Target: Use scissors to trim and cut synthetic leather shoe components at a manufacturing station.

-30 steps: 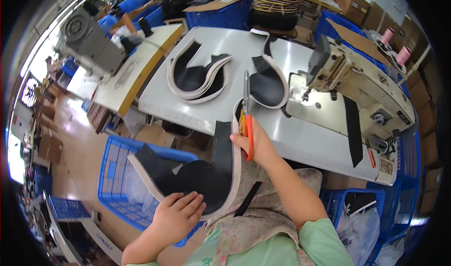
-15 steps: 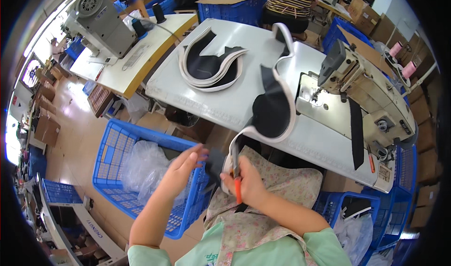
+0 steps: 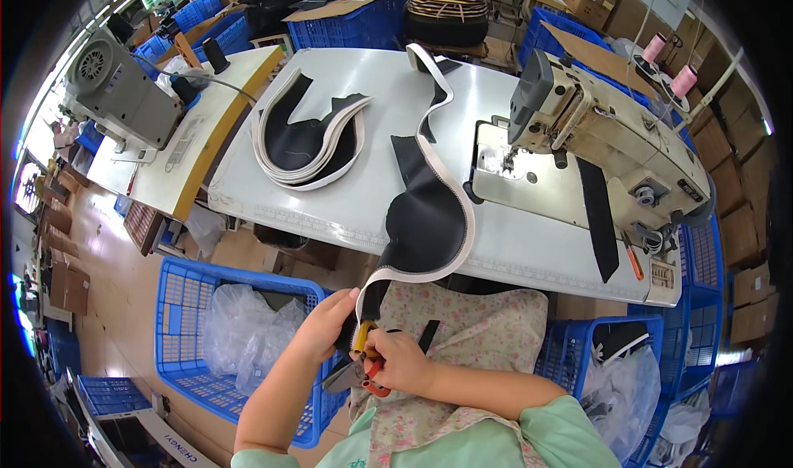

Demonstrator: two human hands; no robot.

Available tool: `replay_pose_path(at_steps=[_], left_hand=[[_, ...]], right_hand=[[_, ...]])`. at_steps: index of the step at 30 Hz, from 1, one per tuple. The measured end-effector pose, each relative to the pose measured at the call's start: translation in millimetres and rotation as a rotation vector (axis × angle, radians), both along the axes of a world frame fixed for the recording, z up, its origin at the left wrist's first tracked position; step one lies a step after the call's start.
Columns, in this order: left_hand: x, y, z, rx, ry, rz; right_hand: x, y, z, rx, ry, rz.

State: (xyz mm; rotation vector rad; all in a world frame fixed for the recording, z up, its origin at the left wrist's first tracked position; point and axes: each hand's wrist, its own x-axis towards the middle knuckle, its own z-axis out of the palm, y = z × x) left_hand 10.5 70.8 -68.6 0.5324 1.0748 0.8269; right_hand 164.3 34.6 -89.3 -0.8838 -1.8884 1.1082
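A long black fabric piece with white edging (image 3: 425, 224) trails off the table edge down to my lap. Close to its lower end, my left hand (image 3: 325, 326) grips the strip between thumb and fingers. My right hand (image 3: 402, 362) is closed around scissors (image 3: 376, 383) with a red handle part, next to the strip's end. The grey blades point down to the left, and a yellow part shows by the fingers. On the table lies a curved stack of similar black pieces with white edges (image 3: 307, 142), left of the long piece.
A sewing machine (image 3: 611, 142) stands on the table's right, with a black strip (image 3: 596, 220) and an orange-handled tool (image 3: 633, 257) beside it. Blue baskets with clear plastic flank me, left (image 3: 178, 323) and right (image 3: 570, 361). Another person (image 3: 450, 5) sits beyond the table.
My left hand has come in from open and apart to grip the strip. My right hand has lowered, and the scissors have turned from blades up to blades down-left. The view has shifted.
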Motion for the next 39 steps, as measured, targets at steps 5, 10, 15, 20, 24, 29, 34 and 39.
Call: replay_pose_path(at_steps=[5, 10, 15, 20, 24, 29, 34, 39], left_hand=[[10, 10, 5, -0.019, -0.015, -0.124], [18, 4, -4, 0.116, 0.081, -0.02], [24, 4, -11, 0.349, 0.439, -0.024], [22, 2, -12, 0.427, 0.625, -0.043], [23, 3, -2, 0.438, 0.741, -0.1], [20, 6, 4, 0.523, 0.9, -0.192], [19, 7, 9, 0.662, 1.04, -0.257], [24, 7, 13, 0.726, 1.088, -0.255]], right_hand=[[8, 1, 2, 0.03, 0.014, -0.022], [33, 2, 2, -0.052, -0.084, -0.001], [57, -7, -4, -0.201, -0.112, 0.098], [78, -6, 4, -0.197, -0.199, 0.034], [85, -5, -2, -0.233, -0.202, -0.054], [95, -3, -8, -0.231, -0.19, -0.079], [104, -1, -9, -0.243, -0.267, -0.066], [115, 4, 6, -0.297, -0.297, -0.034]])
